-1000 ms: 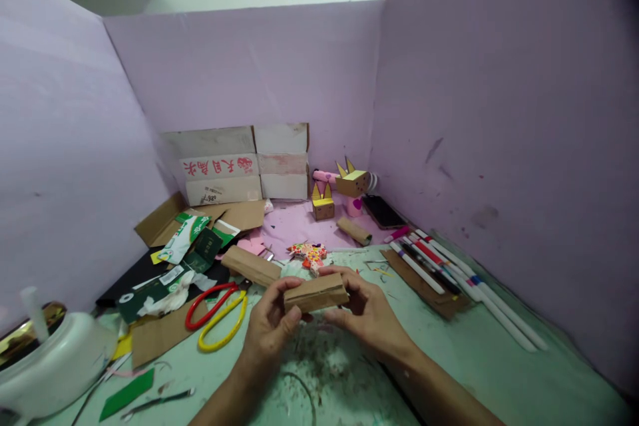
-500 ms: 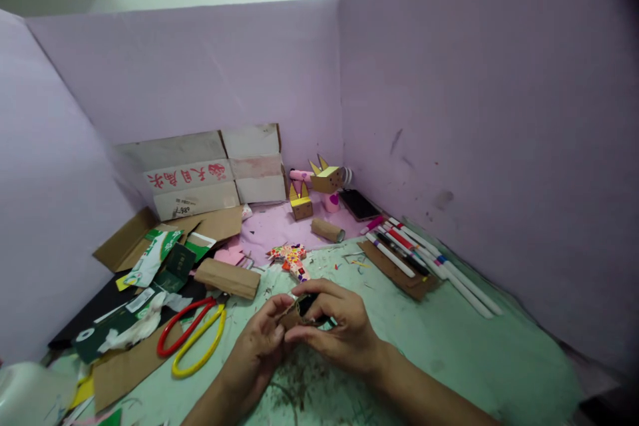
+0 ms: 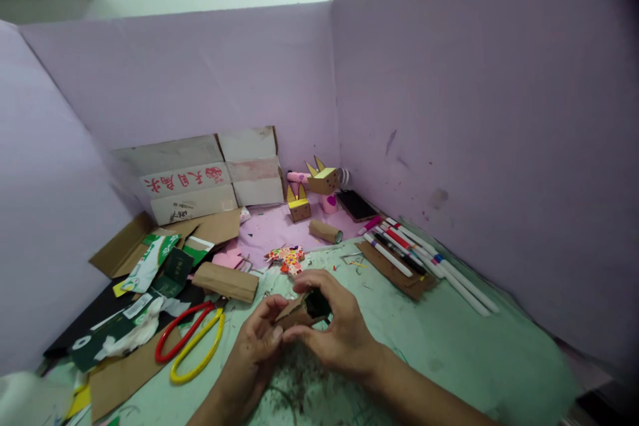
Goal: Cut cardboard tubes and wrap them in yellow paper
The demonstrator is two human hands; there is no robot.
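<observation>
Between both hands is a small folded cardboard box (image 3: 294,314), brown outside with a dark green inner side and an opening facing right. My left hand (image 3: 255,341) pinches its left end between thumb and fingers. Around the open right end curls my right hand (image 3: 344,329), thumb along the lower edge and fingers over the top. Part of the box is hidden by the right fingers. Just beyond the hands lies a flower-patterned paper piece (image 3: 287,257). To the left are scissors (image 3: 200,346) with one red and one yellow handle, and a flattened brown cardboard tube (image 3: 225,281).
Cardboard and packaging scraps (image 3: 172,273) crowd the left side. Several marker pens (image 3: 399,249) lie on cardboard at right, near a phone (image 3: 357,205). Small cardboard animal heads (image 3: 299,208) and a cardboard roll (image 3: 325,231) are at the back. Purple walls (image 3: 449,113) enclose the table.
The cardboard box has turned in my hands, showing more of its brown face and dark green opening. My right fingers have shifted outward around it. The view has moved slightly.
</observation>
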